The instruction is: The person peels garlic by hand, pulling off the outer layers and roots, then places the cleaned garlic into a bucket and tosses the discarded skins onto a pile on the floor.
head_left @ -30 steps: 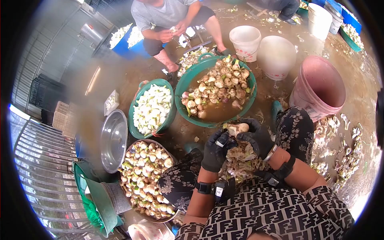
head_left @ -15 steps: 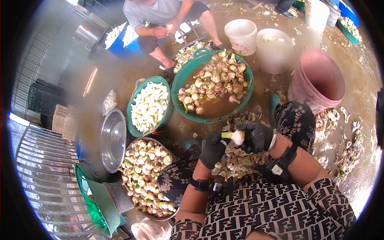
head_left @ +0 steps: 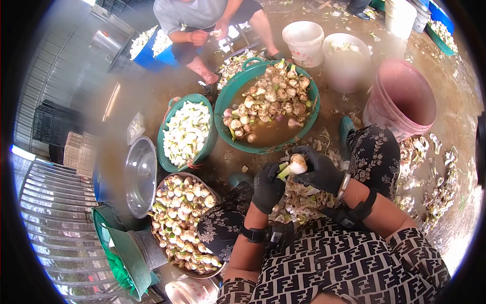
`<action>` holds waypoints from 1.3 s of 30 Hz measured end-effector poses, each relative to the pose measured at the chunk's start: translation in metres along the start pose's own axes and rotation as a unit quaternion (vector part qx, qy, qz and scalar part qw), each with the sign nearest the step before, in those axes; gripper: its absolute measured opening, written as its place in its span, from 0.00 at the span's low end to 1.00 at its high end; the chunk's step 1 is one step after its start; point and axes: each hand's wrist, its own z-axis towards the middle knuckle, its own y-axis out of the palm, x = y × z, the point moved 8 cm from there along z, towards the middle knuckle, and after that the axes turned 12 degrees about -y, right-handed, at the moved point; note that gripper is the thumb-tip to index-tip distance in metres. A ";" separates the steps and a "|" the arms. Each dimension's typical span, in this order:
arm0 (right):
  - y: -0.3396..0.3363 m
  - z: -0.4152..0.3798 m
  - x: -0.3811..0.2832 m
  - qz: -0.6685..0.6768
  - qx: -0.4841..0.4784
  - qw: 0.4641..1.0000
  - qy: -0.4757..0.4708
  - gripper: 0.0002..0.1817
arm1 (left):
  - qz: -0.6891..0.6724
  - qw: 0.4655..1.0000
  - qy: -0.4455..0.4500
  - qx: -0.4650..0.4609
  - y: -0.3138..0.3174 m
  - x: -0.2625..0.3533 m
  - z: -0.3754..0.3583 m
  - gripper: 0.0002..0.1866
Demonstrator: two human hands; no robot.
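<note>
Between my gloved hands is a garlic bulb with a short pale green stem. My left hand is closed around the stem end. Curled against the bulb's brownish root side is my right hand; part of its fingers is hidden behind the bulb. Below both hands lies a heap of peeled-off garlic skins. Beyond them stands a green tub with unpeeled garlic bulbs in brownish water.
A green basket of white peeled garlic and a basin of trimmed bulbs stand at my left, beside a metal bowl. To the right is a pink bucket. Opposite sits a person handling garlic.
The garlic bulb has tilted, its root end now higher and facing up. My right hand has shifted up around it, while my left stays on the stem.
</note>
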 end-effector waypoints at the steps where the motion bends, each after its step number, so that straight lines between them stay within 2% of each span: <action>1: -0.002 0.000 0.001 0.000 0.000 1.000 0.000 0.30 | 0.002 1.000 0.030 0.007 -0.001 0.004 0.000 0.17; 3: 0.002 -0.008 0.024 -0.102 -0.095 0.979 0.150 0.25 | 0.052 0.997 0.053 -0.013 0.000 0.007 0.000 0.19; 4: -0.002 -0.007 0.022 -0.102 -0.095 0.979 0.150 0.25 | 0.102 0.991 0.077 -0.031 0.004 0.010 0.000 0.20; 5: 0.004 -0.014 0.027 0.068 -0.093 0.964 0.241 0.23 | 0.102 0.991 0.075 -0.032 0.002 0.012 0.001 0.20; 6: 0.015 -0.024 0.027 0.236 -0.089 0.912 0.323 0.21 | 0.119 0.989 0.069 -0.048 0.003 0.014 0.002 0.22; 7: 0.016 -0.023 0.020 0.237 -0.091 0.911 0.324 0.21 | 0.136 0.987 0.064 -0.063 0.004 0.014 0.003 0.23; 9: 0.032 -0.031 0.002 0.331 -0.149 0.862 0.353 0.19 | 0.106 0.991 0.058 -0.065 0.001 0.000 0.006 0.21; 11: 0.039 -0.035 0.004 0.320 -0.171 0.868 0.337 0.18 | 0.075 0.993 0.054 -0.068 0.000 -0.003 0.007 0.19; 13: 0.035 -0.030 0.018 0.414 -0.069 0.845 0.333 0.18 | -0.139 0.987 -0.062 -0.051 -0.006 -0.010 0.008 0.23; 15: 0.025 -0.017 0.007 0.441 -0.040 0.841 0.311 0.18 | -0.110 0.990 -0.085 -0.036 -0.016 -0.011 0.011 0.26; 16: 0.019 -0.016 0.013 0.413 -0.016 0.853 0.318 0.17 | -0.257 0.944 -0.197 -0.066 -0.014 -0.024 0.007 0.26; 17: 0.013 -0.014 0.019 0.385 0.008 0.864 0.325 0.17 | -0.395 0.862 -0.302 -0.093 -0.008 -0.031 0.002 0.26; 19: 0.014 -0.017 0.023 0.378 -0.021 0.870 0.316 0.18 | -0.288 0.934 -0.184 -0.101 -0.008 -0.013 0.005 0.26; 20: 0.010 -0.016 0.021 0.316 -0.023 0.904 0.288 0.17 | -0.223 0.961 -0.133 -0.091 -0.006 -0.005 0.007 0.27; 21: 0.013 -0.009 0.017 0.261 -0.035 0.932 0.248 0.17 | -0.277 0.945 -0.157 -0.073 -0.004 -0.003 0.004 0.28; 23: 0.028 -0.011 0.016 0.325 -0.017 0.917 0.231 0.19 | -0.183 0.981 -0.048 -0.035 0.002 -0.022 -0.004 0.19; 24: 0.032 -0.008 0.008 0.297 -0.003 0.919 0.260 0.21 | -0.113 0.988 -0.094 -0.044 -0.003 -0.016 -0.003 0.18; 25: 0.030 -0.008 0.006 0.261 0.020 0.920 0.290 0.22 | -0.162 0.984 -0.065 -0.033 -0.006 -0.013 -0.006 0.16; 27: 0.032 -0.014 0.021 0.249 0.021 0.926 0.282 0.24 | -0.110 0.988 -0.100 -0.030 -0.008 -0.009 -0.004 0.13; 29: 0.022 -0.013 0.020 0.223 0.041 0.933 0.278 0.25 | -0.135 0.985 -0.102 -0.031 -0.009 -0.016 -0.002 0.13; 31: 0.030 -0.010 -0.002 0.258 -0.060 0.929 0.258 0.26 | -0.161 0.980 -0.107 -0.039 -0.007 -0.024 -0.002 0.12; 33: 0.033 -0.012 0.000 0.258 -0.079 0.923 0.275 0.26 | -0.146 0.983 -0.087 -0.068 -0.011 -0.018 0.000 0.11; 34: 0.039 -0.013 0.003 0.245 -0.115 0.929 0.253 0.25 | -0.106 0.993 -0.002 -0.046 -0.011 -0.005 -0.001 0.10; 35: 0.043 -0.013 0.002 0.230 -0.151 0.934 0.229 0.23 | -0.107 0.993 -0.002 -0.048 -0.015 -0.003 0.000 0.10; 36: 0.040 -0.006 -0.014 0.214 -0.166 0.923 0.272 0.19 | -0.129 0.991 -0.032 -0.019 -0.028 -0.005 0.005 0.11; 37: 0.042 -0.003 -0.017 0.212 -0.162 0.924 0.273 0.19 | -0.152 0.986 -0.061 0.008 -0.035 -0.007 0.007 0.12; 38: 0.034 0.003 -0.015 0.231 -0.080 0.929 0.278 0.19 | -0.227 0.968 -0.108 -0.015 -0.024 -0.046 0.008 0.14; 39: 0.022 0.004 -0.011 0.246 0.007 0.928 0.281 0.18 | -0.232 0.967 -0.103 -0.023 -0.026 -0.035 0.006 0.14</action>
